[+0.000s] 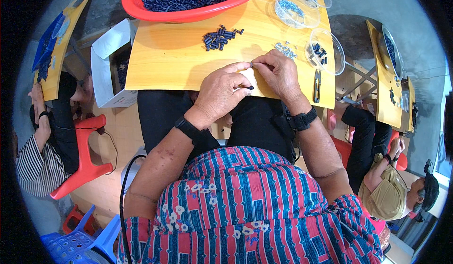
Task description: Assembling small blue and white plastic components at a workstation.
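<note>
My left hand (219,92) is closed at the table's near edge, its thumb and fingers pinched on a small black cylindrical piece (250,88). Close beside it, my right hand (278,73) pinches something tiny between thumb and forefinger; its kind cannot be made out. The fingertips of both hands almost meet above a small whitish patch (249,76) on the table. Beyond my left hand lies a loose pile of short black cylindrical pieces (217,40). A scatter of small silvery parts (286,50) lies just past my right hand.
A red basin (188,17) heaped with black pieces stands at the back. Clear tubs (296,21) and a clear bowl (340,58) are on the right, near black-handled snips (317,85). A white box (109,42) stands left. Other people sit at tables on both sides.
</note>
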`<control>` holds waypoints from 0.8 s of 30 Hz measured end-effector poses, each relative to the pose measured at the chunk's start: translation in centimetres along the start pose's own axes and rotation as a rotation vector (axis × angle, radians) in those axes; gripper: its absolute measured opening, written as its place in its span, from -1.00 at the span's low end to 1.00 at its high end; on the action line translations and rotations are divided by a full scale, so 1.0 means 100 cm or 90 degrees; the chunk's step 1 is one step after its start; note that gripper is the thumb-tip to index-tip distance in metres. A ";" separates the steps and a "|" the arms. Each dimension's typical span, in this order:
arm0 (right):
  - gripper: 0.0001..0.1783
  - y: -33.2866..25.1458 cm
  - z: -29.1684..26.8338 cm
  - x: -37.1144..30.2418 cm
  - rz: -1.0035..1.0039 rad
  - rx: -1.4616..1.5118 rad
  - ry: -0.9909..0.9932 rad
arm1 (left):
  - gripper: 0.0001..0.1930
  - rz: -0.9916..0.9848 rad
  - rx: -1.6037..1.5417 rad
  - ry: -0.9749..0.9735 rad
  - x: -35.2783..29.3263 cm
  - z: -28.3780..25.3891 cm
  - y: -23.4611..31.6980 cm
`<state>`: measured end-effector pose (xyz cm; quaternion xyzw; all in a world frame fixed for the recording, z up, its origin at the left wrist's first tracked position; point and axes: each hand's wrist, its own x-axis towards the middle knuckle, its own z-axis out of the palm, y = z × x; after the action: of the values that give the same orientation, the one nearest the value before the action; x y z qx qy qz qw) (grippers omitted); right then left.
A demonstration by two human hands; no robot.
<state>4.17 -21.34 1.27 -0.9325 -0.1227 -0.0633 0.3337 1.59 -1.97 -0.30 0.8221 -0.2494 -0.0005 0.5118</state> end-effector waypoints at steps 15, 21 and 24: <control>-0.86 0.000 0.001 0.002 0.028 -0.021 -0.027 | -0.91 0.001 0.012 -0.003 -0.002 0.001 -0.001; -0.85 -0.004 -0.001 0.004 -0.001 -0.031 -0.040 | -0.93 -0.003 0.007 0.003 -0.002 0.002 -0.003; -0.86 -0.005 -0.002 0.005 0.000 -0.065 -0.052 | -0.93 -0.044 -0.058 0.016 -0.003 0.002 -0.005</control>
<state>4.47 -20.96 1.81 -0.9502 -0.1325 -0.0313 0.2804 1.52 -1.82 -0.89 0.8061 -0.2142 -0.0195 0.5513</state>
